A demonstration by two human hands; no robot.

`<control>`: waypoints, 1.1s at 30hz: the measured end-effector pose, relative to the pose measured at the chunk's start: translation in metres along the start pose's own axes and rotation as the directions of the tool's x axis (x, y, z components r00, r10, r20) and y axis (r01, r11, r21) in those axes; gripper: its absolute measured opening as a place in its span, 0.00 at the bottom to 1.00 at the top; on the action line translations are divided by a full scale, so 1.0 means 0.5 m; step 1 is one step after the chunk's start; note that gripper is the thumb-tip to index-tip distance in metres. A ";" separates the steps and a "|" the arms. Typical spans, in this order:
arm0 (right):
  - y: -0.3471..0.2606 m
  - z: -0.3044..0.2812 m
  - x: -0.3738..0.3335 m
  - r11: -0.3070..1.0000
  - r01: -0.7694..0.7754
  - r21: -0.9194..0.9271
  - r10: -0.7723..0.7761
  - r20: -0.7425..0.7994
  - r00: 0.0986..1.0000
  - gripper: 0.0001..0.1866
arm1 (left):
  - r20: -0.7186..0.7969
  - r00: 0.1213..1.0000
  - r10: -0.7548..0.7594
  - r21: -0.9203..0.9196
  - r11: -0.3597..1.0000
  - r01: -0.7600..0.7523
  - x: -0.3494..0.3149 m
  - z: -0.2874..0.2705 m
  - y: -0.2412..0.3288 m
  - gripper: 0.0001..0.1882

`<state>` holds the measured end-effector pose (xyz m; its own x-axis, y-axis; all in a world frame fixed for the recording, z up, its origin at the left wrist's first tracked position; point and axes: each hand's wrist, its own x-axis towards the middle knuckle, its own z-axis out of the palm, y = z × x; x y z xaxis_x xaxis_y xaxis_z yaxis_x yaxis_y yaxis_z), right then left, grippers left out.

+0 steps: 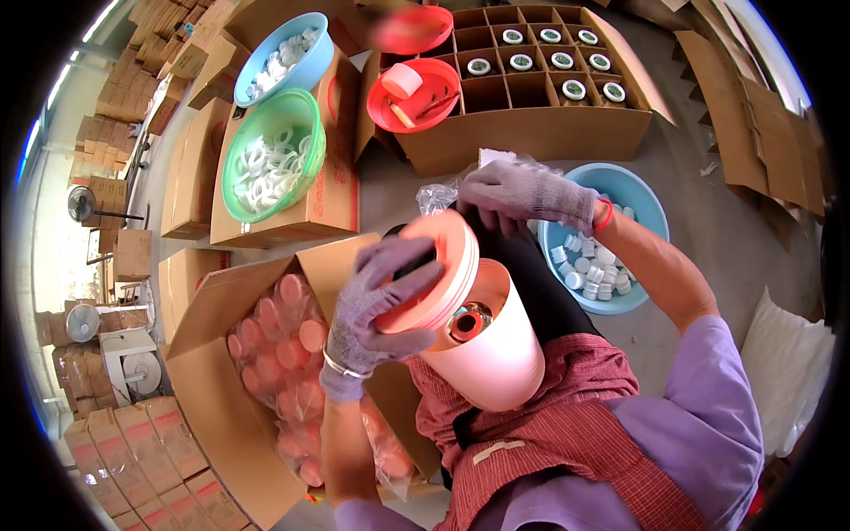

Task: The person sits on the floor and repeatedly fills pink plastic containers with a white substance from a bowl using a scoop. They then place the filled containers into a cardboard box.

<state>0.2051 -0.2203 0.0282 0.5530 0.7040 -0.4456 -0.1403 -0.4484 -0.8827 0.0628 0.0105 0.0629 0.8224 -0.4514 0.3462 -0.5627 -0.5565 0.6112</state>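
My left hand, in a grey glove, is closed around a pink round lid with ridged edges. That lid is tilted over the open mouth of a pink cylindrical container, which leans on my lap. A shiny metal part with a dark round centre shows inside the container. Beyond the lid, my gloved right hand points down with bent fingers. Crinkled clear plastic film lies against its fingertips; what the fingers grip is hidden.
An open carton of bagged pink parts stands at left. A green basin holds white rings; blue basins hold white pieces. Ahead are a divided carton with lidded jars and a red bowl.
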 end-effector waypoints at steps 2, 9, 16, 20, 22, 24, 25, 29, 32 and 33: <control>0.029 0.006 -0.004 0.983 0.114 0.141 -0.091 -0.160 0.983 0.16 | 0.181 0.980 -0.081 -0.099 0.990 0.100 -0.027 0.010 0.000 0.31; 0.013 0.132 -0.042 0.735 0.656 -0.173 -0.662 0.026 0.749 0.14 | 0.309 0.947 -0.088 -0.117 0.985 0.129 -0.031 0.043 0.027 0.35; 0.082 0.124 -0.028 0.405 0.820 -0.405 -0.753 0.360 0.550 0.22 | -0.045 0.923 -0.383 -0.411 0.849 0.332 -0.068 0.091 0.092 0.25; 0.124 0.074 -0.144 0.456 0.661 -0.596 -0.629 0.310 0.713 0.33 | -0.195 0.686 -0.701 -0.744 0.561 0.362 -0.117 0.214 0.049 0.17; 0.042 0.069 -0.222 0.612 0.439 -0.657 -0.417 0.204 0.886 0.36 | -0.103 0.826 -0.554 -0.533 0.732 0.424 -0.154 0.274 0.047 0.15; -0.006 0.062 -0.269 0.754 0.178 -0.633 -0.091 0.168 0.982 0.38 | -0.004 0.912 -0.410 -0.383 0.843 0.377 -0.188 0.311 0.060 0.13; -0.004 0.062 -0.283 0.775 0.188 -0.603 -0.126 0.145 0.981 0.37 | 0.020 0.895 -0.446 -0.468 0.787 0.402 -0.220 0.320 0.048 0.12; 0.072 0.093 -0.311 0.786 0.514 -0.344 -0.520 0.083 0.850 0.33 | 0.287 0.582 -0.761 -0.877 0.036 0.479 -0.214 0.319 0.054 0.13; 0.070 0.121 -0.311 0.846 0.458 -0.272 -0.469 0.028 0.883 0.30 | 0.250 0.764 -0.595 -0.780 0.344 0.524 -0.214 0.326 0.034 0.15; 0.076 0.131 -0.296 0.807 0.494 -0.323 -0.509 0.044 0.860 0.29 | 0.174 0.874 -0.453 -0.644 0.619 0.449 -0.214 0.327 0.027 0.16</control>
<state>0.0639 -0.3054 0.0506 0.5110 0.8576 0.0593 0.4250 -0.1920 -0.8846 -0.0465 -0.0626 -0.0821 0.9597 -0.2635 -0.0978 0.0743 -0.0977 0.9924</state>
